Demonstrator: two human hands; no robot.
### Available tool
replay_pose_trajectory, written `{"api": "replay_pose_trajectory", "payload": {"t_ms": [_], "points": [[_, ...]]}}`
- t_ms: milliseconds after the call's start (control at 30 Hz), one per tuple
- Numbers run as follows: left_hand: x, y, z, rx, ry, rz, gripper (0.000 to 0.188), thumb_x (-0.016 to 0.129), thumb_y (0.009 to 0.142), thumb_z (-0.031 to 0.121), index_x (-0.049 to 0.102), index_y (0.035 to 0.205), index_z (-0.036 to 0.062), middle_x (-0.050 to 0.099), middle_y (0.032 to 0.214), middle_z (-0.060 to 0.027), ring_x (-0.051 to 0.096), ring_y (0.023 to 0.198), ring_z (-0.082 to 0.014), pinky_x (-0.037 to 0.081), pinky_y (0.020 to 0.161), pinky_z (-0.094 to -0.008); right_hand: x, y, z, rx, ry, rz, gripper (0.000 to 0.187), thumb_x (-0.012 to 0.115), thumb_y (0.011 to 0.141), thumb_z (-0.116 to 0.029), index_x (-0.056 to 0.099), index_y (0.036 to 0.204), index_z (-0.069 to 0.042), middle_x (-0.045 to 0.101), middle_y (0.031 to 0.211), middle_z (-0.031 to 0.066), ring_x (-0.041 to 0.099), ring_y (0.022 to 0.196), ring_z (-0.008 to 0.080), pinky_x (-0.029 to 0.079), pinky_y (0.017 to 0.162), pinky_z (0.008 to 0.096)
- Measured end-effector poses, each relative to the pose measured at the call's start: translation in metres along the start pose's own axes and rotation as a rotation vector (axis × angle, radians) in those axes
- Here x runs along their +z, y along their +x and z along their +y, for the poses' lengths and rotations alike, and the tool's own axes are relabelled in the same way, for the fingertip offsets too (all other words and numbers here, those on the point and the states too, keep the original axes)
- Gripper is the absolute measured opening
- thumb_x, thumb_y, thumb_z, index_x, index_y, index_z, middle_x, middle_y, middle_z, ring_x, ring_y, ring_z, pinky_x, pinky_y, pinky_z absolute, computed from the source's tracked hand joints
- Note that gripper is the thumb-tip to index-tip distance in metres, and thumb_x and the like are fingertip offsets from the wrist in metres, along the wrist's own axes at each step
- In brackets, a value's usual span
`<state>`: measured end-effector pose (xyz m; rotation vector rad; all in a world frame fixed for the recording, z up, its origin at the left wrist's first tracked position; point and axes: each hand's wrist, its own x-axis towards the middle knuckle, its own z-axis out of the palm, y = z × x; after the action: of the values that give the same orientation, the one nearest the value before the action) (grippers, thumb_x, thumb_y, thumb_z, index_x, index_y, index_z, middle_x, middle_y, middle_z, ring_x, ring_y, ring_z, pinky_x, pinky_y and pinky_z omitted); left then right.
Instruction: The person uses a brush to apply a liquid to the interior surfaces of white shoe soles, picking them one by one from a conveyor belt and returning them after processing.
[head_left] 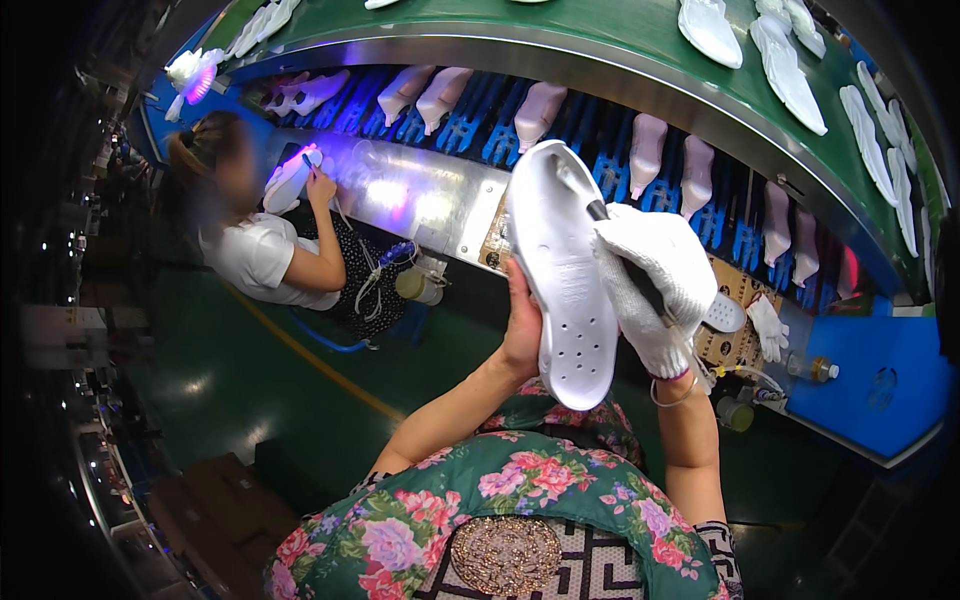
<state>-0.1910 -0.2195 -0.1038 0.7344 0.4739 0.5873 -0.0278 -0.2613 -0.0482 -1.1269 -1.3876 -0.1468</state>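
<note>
A white shoe sole with a raised rim and several small holes at its near end is held upright in front of me. My bare left hand grips its left edge. In a white knitted glove, my right hand is closed around a dark-handled brush. The brush's pale tip touches or hovers over the inner far end of the sole; I cannot tell which. A thin clear tube runs by my right wrist. Behind the sole, pinkish-white shoe uppers stand on a rack of blue holders.
Above the rack, a green conveyor belt carries white soles. On the left, a seated co-worker handles another shoe part. At right are a spare glove, a grey perforated piece, a blue panel and a jar.
</note>
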Motion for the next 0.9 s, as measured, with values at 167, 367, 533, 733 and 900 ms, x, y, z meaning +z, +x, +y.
{"api": "replay_pose_trajectory", "payload": {"t_ms": [167,367,533,733,900], "points": [[0.001,0.005,-0.005,-0.074,0.100,-0.011,0.094,0.015,0.090,0.079,0.021,0.154,0.0101,0.039,0.150,-0.0115,0.041,0.137,-0.0256,0.034,0.114,-0.0401,0.010,-0.012,0.001,-0.083,-0.153,-0.052,0.037,0.076,0.066,-0.001,0.075,0.102,-0.009,0.072,0.092,0.0063,0.066,0.083,0.0259,0.051,0.073,0.0343],[-0.024,0.011,-0.007,-0.026,0.010,0.085,0.098,0.010,0.086,0.082,0.030,0.150,0.0098,0.055,0.132,-0.0148,0.061,0.111,-0.0257,0.051,0.095,-0.0395,0.015,-0.016,-0.007,0.190,0.200,-0.058,0.023,0.078,0.070,0.000,0.074,0.091,-0.007,0.072,0.088,0.0089,0.068,0.079,0.0244,0.052,0.072,0.0324],[-0.029,0.010,0.002,-0.024,0.073,0.039,0.094,0.013,0.088,0.080,0.024,0.152,0.0125,0.052,0.137,-0.0135,0.060,0.117,-0.0254,0.053,0.097,-0.0414,0.028,-0.012,0.003,0.091,0.026,-0.030,0.023,0.076,0.072,0.001,0.074,0.094,-0.009,0.071,0.091,0.0080,0.067,0.082,0.0253,0.052,0.074,0.0339],[-0.050,0.018,0.011,0.016,-0.094,0.077,0.095,0.016,0.087,0.081,0.026,0.152,0.0121,0.051,0.139,-0.0137,0.054,0.125,-0.0260,0.047,0.104,-0.0420,0.030,-0.010,0.004,0.167,0.323,-0.205,0.023,0.076,0.071,-0.002,0.075,0.093,-0.008,0.073,0.090,0.0084,0.068,0.081,0.0247,0.053,0.074,0.0337],[-0.058,0.027,0.020,0.047,-0.013,0.115,0.100,0.015,0.085,0.084,0.030,0.149,0.0089,0.055,0.133,-0.0151,0.059,0.118,-0.0268,0.051,0.099,-0.0408,0.044,-0.005,0.013,0.072,0.104,-0.102,0.028,0.076,0.071,0.000,0.074,0.097,-0.010,0.071,0.090,0.0088,0.068,0.081,0.0271,0.053,0.075,0.0352]]}}
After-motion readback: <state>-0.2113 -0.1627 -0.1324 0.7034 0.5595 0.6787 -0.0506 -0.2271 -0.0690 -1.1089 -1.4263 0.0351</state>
